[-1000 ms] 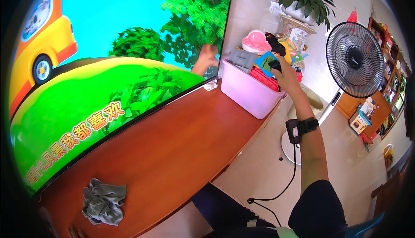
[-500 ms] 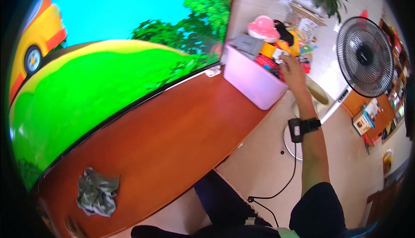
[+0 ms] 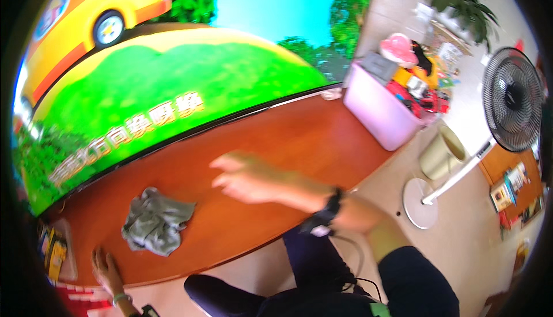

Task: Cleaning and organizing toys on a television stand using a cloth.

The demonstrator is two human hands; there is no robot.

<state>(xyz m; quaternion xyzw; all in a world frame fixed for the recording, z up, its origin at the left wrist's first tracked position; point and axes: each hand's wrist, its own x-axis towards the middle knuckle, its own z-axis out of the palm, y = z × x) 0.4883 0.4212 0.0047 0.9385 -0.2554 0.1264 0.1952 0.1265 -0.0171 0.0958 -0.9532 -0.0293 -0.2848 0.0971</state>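
Note:
My right hand [image 3: 247, 180] is over the middle of the brown wooden table top [image 3: 288, 127], a little blurred. Its fingers are apart and nothing shows in them. A crumpled grey-green cloth [image 3: 155, 222] lies on the wood to its left, not touched by either hand. Down at the near left edge of the table, my left hand [image 3: 106, 271] rests flat with fingers stretched out and holds nothing. A black strap device with a cable is on my right wrist.
A large lit screen [image 3: 190, 69] stands along the table's back. At the far right end sits a pink-lilac bin [image 3: 377, 109] heaped with toys. Beyond are a beige waste bin [image 3: 442, 153] and a standing fan [image 3: 512, 98]. A clear tray [image 3: 69, 251] is at the left end.
My right hand has left the toys in the pink-lilac bin and swung left over the table. My left hand shows more fully at the near left edge. The view has shifted left.

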